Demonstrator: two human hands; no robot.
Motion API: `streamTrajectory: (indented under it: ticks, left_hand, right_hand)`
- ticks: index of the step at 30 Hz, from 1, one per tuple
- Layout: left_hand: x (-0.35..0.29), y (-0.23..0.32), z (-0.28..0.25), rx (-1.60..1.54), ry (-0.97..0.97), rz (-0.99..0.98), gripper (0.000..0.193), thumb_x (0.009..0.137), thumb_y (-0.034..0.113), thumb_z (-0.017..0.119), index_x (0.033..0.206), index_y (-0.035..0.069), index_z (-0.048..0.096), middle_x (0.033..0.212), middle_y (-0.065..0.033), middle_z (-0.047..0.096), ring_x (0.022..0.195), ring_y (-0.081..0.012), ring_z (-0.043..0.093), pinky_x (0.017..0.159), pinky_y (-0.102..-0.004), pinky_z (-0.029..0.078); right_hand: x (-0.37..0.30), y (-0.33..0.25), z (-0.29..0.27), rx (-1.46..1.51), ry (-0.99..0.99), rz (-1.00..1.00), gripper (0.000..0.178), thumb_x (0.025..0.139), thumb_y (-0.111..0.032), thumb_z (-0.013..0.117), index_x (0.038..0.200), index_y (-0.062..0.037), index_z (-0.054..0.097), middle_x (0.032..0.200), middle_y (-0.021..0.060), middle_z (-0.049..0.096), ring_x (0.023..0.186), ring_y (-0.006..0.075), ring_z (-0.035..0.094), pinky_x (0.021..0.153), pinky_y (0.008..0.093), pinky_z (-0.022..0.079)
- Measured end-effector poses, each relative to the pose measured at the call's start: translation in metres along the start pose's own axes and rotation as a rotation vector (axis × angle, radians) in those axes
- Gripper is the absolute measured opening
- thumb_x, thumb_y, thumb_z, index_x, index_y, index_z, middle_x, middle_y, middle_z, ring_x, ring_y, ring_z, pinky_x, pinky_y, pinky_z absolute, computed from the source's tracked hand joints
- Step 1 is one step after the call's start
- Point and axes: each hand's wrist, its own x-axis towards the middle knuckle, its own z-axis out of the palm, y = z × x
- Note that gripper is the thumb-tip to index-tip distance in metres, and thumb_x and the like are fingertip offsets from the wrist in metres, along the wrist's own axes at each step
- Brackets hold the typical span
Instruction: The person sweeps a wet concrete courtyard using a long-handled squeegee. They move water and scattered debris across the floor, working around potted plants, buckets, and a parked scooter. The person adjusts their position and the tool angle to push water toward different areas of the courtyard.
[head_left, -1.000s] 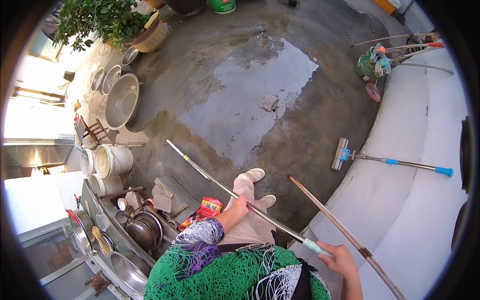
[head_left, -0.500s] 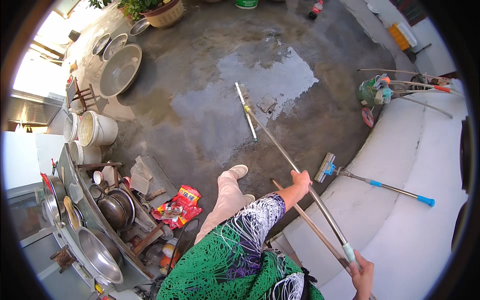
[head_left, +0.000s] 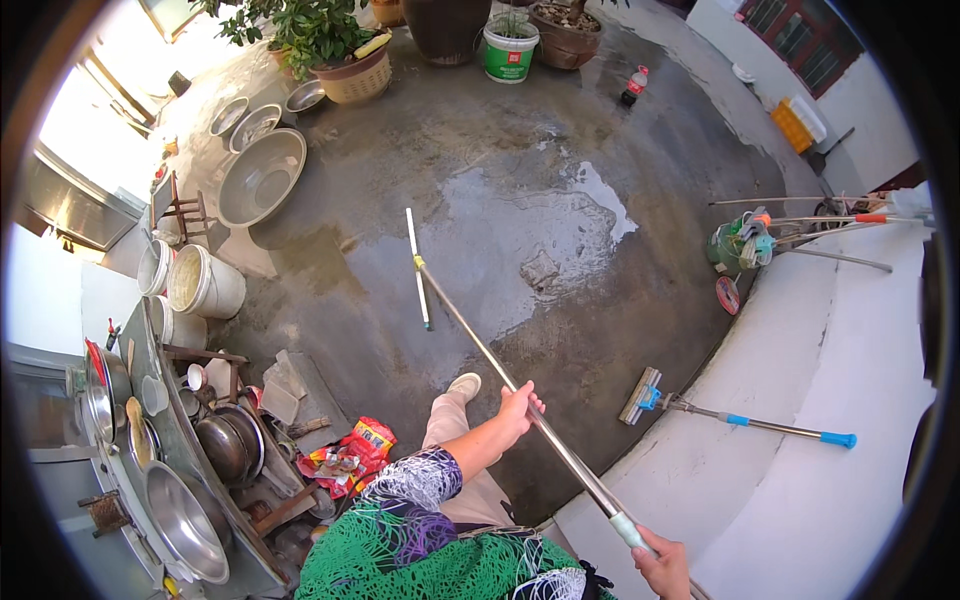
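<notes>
My left grip [head_left: 519, 405] and right grip [head_left: 660, 565] clasp the squeegee [head_left: 579, 468]; swung wide, it could knock the mop [head_left: 735, 418] by the floor's [head_left: 600, 340] right edge.

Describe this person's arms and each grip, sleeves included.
The left sleeve stops near the elbow, patterned with tangled white, purple and dark lines. The top is mostly green, similarly scribbled. The left grip and right grip wear no gloves, and the left forearm is bare. The right sleeve is unclear.
</notes>
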Motion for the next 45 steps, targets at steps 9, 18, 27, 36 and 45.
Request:
streamTrajectory:
  ticks: [9, 18, 27, 36, 45]
  left_hand:
    - [0.031, 0.167, -0.118, -0.172, 0.2, 0.229, 0.016, 0.087, 0.017, 0.048, 0.086, 0.015, 0.032, 0.051, -0.0033, 0.037, 0.042, -0.0167, 0.039, 0.046, -0.0379, 0.043]
    - [0.068, 0.215, -0.052, 0.042, 0.522, 0.355, 0.023, 0.084, 0.009, 0.045, 0.094, 0.01, 0.024, 0.06, -0.009, 0.039, 0.041, -0.0156, 0.04, 0.033, -0.0327, 0.038]
    - [0.015, 0.116, 0.106, 0.503, 0.226, 0.185, 0.035, 0.083, 0.013, 0.054, 0.102, 0.005, 0.026, 0.065, -0.0087, 0.045, 0.041, -0.017, 0.049, 0.036, -0.0309, 0.043]
    - [0.043, 0.116, 0.188, 0.582, 0.007, 0.086, 0.034, 0.079, 0.01, 0.054, 0.1, 0.004, 0.028, 0.067, -0.0102, 0.047, 0.046, -0.0179, 0.052, 0.037, -0.0333, 0.045]
    - [0.033, 0.2, 0.097, 0.2, 0.339, 0.387, 0.031, 0.078, 0.006, 0.051, 0.096, 0.002, 0.026, 0.064, -0.0124, 0.046, 0.04, -0.0183, 0.048, 0.035, -0.0314, 0.042]
  right_hand:
    - [0.152, -0.12, 0.104, 0.003, -0.249, -0.227, 0.039, 0.075, -0.02, 0.064, 0.111, -0.0076, 0.057, 0.088, 0.0165, 0.064, 0.072, 0.0215, 0.063, 0.067, 0.0298, 0.047]
    - [0.217, -0.173, 0.089, -0.008, -0.197, -0.113, 0.036, 0.075, -0.015, 0.064, 0.109, -0.0047, 0.058, 0.091, 0.0137, 0.064, 0.067, 0.0158, 0.061, 0.067, 0.0286, 0.047]
    - [0.112, -0.172, 0.004, 0.077, 0.022, 0.116, 0.03, 0.083, -0.011, 0.054, 0.111, 0.0017, 0.055, 0.083, 0.0072, 0.06, 0.071, 0.0119, 0.05, 0.062, 0.0284, 0.043]
    - [0.12, -0.189, -0.018, 0.022, 0.102, 0.145, 0.029, 0.084, -0.013, 0.055, 0.109, 0.0027, 0.056, 0.067, -0.0023, 0.051, 0.058, 0.0067, 0.041, 0.049, 0.023, 0.035]
    - [0.193, -0.239, -0.025, -0.152, -0.169, -0.252, 0.029, 0.082, -0.025, 0.051, 0.096, -0.002, 0.062, 0.054, 0.0003, 0.045, 0.052, 0.0091, 0.04, 0.046, 0.0275, 0.034]
